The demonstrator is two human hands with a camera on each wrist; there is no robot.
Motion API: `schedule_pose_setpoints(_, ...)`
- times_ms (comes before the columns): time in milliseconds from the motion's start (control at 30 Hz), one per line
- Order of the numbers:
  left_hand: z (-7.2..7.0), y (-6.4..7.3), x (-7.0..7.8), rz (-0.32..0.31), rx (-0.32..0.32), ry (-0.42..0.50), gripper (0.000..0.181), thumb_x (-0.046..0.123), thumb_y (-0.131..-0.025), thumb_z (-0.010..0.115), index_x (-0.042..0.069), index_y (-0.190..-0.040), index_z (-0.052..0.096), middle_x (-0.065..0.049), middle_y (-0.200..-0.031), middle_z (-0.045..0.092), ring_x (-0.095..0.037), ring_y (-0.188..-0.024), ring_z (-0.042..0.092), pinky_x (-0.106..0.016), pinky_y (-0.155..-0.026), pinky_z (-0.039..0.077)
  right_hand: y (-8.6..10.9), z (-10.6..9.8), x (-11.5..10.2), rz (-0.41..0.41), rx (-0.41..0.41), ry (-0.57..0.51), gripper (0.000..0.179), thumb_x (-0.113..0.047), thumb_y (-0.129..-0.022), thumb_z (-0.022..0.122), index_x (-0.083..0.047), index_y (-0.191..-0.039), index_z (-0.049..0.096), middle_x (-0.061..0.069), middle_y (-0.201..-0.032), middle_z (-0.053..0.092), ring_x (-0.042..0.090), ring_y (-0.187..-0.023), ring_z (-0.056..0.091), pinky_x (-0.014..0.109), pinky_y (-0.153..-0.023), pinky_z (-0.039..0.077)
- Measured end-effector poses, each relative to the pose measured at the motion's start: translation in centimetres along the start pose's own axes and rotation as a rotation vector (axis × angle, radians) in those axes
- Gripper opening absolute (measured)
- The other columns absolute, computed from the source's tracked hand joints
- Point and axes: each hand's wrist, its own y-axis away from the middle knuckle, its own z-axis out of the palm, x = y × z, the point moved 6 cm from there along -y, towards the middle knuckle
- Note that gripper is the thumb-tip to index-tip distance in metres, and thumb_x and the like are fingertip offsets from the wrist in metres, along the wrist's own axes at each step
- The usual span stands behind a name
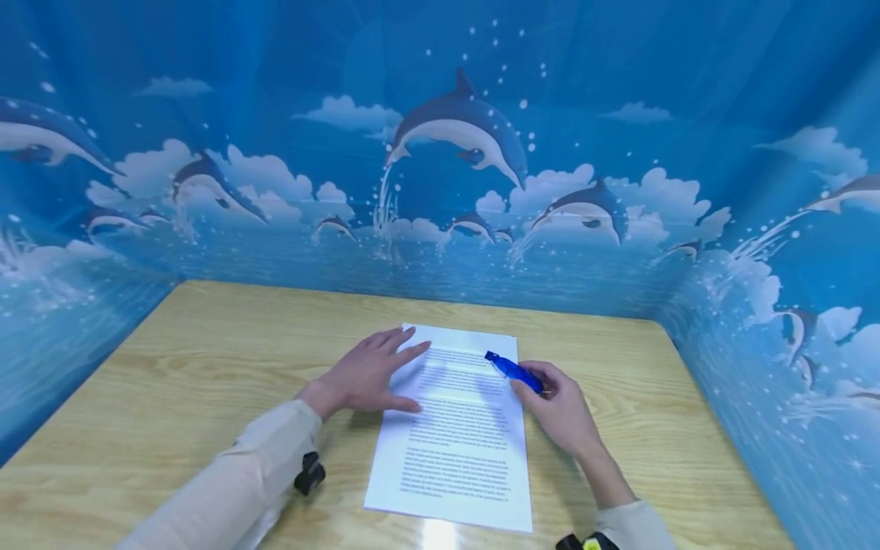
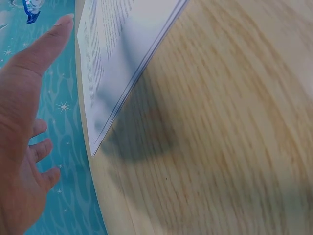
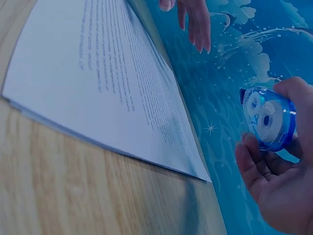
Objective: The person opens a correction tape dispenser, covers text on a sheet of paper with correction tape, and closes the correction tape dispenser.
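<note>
Paper stack (image 1: 457,473) sits on the table (image 1: 206,367), left fingers (image 1: 412,354) over its left side, correction tape (image 1: 517,373) over the right, backdrop (image 1: 426,263) behind.

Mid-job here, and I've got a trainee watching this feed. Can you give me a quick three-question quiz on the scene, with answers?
1. Which hand holds the blue tape dispenser?
2. True or false: the left hand is balled into a fist.
3. The printed pages lie on:
A) a tray
B) a wood-grain table
C) a clipboard

Key:
1. The right hand.
2. False; the left hand's fingers are spread.
3. B
</note>
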Motion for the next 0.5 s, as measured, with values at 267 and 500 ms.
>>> schedule_pose_setpoints(267, 0.3, 0.1, 0.3, 0.01, 0.007, 0.006, 0.097, 0.076, -0.076, 0.055, 0.025, -0.153, 0.025, -0.012, -0.156, 0.02, -0.034, -0.141, 0.018, -0.054, -0.11, 0.021, 0.4, 0.8, 0.7, 0.173, 0.004, -0.284, 0.034, -0.03, -0.1, 0.051, 0.002, -0.11, 0.058, 0.02, -0.094, 0.059, 0.028, -0.078, 0.06, 0.037, -0.071, 0.057)
schedule_pose_setpoints(500, 1.0, 0.0, 0.7, 0.021, -0.012, 0.019, 0.095, 0.074, -0.078, 0.056, 0.025, -0.153, 0.024, -0.01, -0.157, 0.018, -0.032, -0.142, 0.017, -0.053, -0.111, 0.019, 0.8, 1.2, 1.7, 0.327, 0.012, -0.372, 0.049, -0.044, -0.099, 0.045, 0.003, -0.105, 0.056, 0.014, -0.083, 0.056, 0.019, -0.064, 0.054, 0.037, -0.065, 0.057)
